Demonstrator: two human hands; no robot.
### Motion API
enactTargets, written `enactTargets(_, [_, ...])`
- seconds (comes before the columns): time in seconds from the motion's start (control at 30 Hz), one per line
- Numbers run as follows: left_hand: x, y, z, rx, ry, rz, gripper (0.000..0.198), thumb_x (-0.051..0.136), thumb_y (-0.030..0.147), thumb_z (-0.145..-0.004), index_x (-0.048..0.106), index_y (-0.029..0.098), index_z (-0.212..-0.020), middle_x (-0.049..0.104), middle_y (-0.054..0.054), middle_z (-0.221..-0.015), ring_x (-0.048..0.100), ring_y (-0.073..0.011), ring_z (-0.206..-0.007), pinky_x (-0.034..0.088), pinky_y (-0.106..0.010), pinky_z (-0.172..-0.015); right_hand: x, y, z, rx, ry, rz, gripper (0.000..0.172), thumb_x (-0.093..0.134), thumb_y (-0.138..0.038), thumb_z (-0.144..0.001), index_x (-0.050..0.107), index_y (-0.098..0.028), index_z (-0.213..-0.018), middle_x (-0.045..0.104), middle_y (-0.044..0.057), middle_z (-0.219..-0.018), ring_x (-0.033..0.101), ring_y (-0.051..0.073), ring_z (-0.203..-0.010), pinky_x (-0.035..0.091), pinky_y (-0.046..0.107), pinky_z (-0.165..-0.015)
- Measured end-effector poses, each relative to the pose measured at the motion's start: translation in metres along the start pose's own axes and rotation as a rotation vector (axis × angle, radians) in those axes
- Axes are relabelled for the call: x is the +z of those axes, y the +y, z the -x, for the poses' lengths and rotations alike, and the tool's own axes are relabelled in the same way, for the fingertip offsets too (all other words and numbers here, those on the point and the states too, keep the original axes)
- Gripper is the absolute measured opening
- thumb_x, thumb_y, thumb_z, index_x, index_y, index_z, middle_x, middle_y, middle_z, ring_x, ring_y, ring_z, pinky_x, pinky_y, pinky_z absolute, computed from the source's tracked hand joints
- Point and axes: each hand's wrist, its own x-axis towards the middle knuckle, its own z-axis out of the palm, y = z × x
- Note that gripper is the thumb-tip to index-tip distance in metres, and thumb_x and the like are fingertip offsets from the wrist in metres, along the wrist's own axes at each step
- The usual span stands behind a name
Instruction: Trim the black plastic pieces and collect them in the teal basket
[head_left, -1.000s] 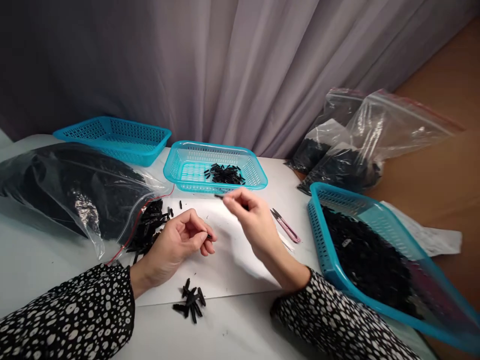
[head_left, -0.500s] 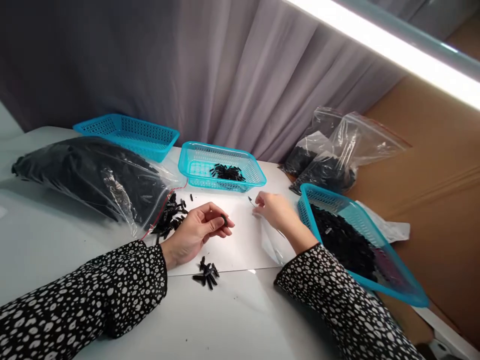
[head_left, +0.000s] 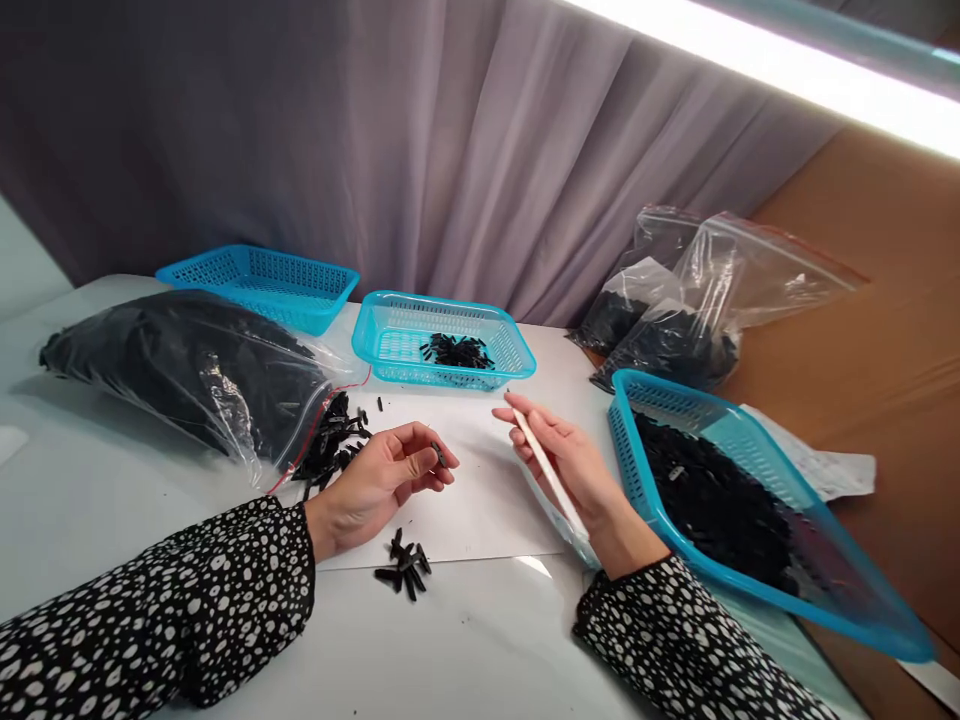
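My white table (head_left: 480,660) carries a bulging clear plastic bag (head_left: 180,365) on my left, packed with black pieces and lying with its red-edged mouth toward my left hand; by the look of it, a great deal is left in there. In front of me lies a flat white paper sheet (head_left: 480,520), and on my right a long turquoise plastic basket (head_left: 626,465) holds a broad, deep layer of black pieces. Beyond that basket two clear zip bags (head_left: 667,335) hold more dark contents. At the back of the table, a light-blue see-through plastic basket (head_left: 375,345) has only a small heap in it, so I judge that one barely begun, though I can't tell which basket holds finished pieces. A loose black pile (head_left: 326,445) spills at the bag's mouth, and a little black cluster (head_left: 405,570) lies at the sheet's near edge, also waiting, I'd guess. My right hand (head_left: 566,460) is closed around a slim white stick (head_left: 547,470), thumb and forefinger against it, its tip pointing up and away. My left hand (head_left: 375,485) pinches one small black piece (head_left: 439,455) between thumb and fingertips, above the sheet; stick and piece are apart, so I judge this one unfinished.
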Motion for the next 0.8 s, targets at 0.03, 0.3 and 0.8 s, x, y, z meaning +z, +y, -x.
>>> enactTargets(0.03, [0.000,0.000,-0.001,-0.008,0.003,0.000,0.023,0.088,0.029,-0.070,0.072,0.014,-0.076,0.072,-0.002,-0.076,0.065,-0.0105,-0.068,0.051,-0.021,-0.066,0.002,-0.002,0.002,0.006,0.011,-0.160,0.040,0.066,-0.047,-0.085,0.069,-0.023,-0.117,0.072,0.010,-0.116,0.061,0.013,-0.070,0.053,0.028,-0.064])
enactTargets(0.3, [0.001,-0.004,-0.005,0.055,0.033,-0.111,0.020,0.087,0.026,-0.071,0.071,0.016,-0.078,0.075,-0.003,-0.072,0.066,-0.0123,-0.062,0.052,-0.023,-0.060,0.038,-0.014,0.035,-0.315,0.093,-0.126,0.008,0.074,-0.029,-0.085,0.079,-0.025,-0.090,0.065,-0.001,-0.061,0.053,0.011,-0.048,0.045,0.025,-0.042])
enactTargets(0.8, [0.006,-0.003,-0.006,0.305,0.162,-0.418,0.013,0.088,0.018,-0.067,0.075,0.019,-0.069,0.074,-0.001,-0.069,0.069,-0.0133,-0.066,0.057,-0.021,-0.064,0.051,-0.004,0.040,-0.598,0.083,0.249,0.006,0.072,-0.020,-0.086,0.068,-0.023,-0.083,0.079,0.005,-0.090,0.075,0.019,-0.076,0.062,0.035,-0.065])
